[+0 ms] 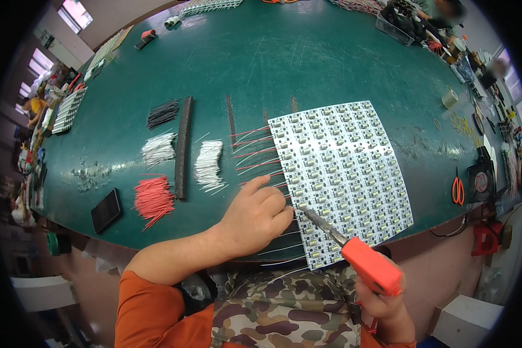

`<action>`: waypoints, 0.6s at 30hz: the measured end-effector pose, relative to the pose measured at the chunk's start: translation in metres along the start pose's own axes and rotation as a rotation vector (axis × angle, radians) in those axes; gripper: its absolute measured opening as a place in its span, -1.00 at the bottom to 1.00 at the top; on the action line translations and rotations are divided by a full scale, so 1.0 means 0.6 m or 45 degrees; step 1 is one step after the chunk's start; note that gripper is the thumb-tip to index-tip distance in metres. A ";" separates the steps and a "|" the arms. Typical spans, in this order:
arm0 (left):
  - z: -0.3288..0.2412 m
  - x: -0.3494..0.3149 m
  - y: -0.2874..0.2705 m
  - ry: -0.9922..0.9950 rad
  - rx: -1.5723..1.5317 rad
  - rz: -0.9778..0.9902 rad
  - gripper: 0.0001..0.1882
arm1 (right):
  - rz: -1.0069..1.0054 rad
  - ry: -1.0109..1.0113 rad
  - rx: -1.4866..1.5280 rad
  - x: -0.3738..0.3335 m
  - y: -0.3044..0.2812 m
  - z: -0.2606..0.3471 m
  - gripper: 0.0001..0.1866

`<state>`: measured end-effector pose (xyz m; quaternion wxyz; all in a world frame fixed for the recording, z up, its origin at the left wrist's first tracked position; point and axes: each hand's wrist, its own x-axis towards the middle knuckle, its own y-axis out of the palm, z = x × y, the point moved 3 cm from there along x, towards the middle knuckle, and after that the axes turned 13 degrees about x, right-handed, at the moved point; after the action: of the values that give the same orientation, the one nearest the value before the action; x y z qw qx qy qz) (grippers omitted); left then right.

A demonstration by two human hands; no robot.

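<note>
A white panel of small circuit boards (341,165) lies before me on the green table, set with rows of small parts. Red, white and black wires (254,152) stick out from its left edge. My left hand (260,211) is closed at that edge, index finger reaching forward over the wires; what its fingertips pinch is hidden. In my right hand (383,301) is a soldering gun with a red body (372,265). Its metal tip points at the panel's left edge, close to my left fingertips.
Left of the panel lie bundles of white wires (209,163), red wires (154,198) and black wires (163,113), beside a dark bar (184,148). A phone (107,210) rests farther left. Orange-handled scissors (457,189) and a solder spool (449,97) are at right. Other people sit beyond.
</note>
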<state>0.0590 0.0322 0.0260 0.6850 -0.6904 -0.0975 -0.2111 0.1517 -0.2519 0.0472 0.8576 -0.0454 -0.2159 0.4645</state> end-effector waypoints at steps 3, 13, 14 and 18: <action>-0.001 0.000 0.000 0.003 -0.001 -0.007 -0.89 | 0.012 0.031 0.034 -0.002 0.003 -0.007 -0.40; 0.000 -0.001 0.005 0.016 -0.011 -0.083 -0.93 | 0.029 0.054 0.032 0.002 0.006 -0.008 -0.41; 0.000 -0.002 0.005 0.017 -0.007 -0.079 -0.93 | 0.030 0.068 0.044 0.001 0.006 -0.009 -0.40; 0.000 -0.002 0.006 0.020 -0.002 -0.071 -0.92 | 0.049 0.075 0.021 0.000 0.004 -0.009 -0.39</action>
<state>0.0593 0.0323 0.0219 0.6792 -0.6861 -0.1111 -0.2357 0.1518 -0.2498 0.0418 0.8550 -0.0561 -0.1856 0.4810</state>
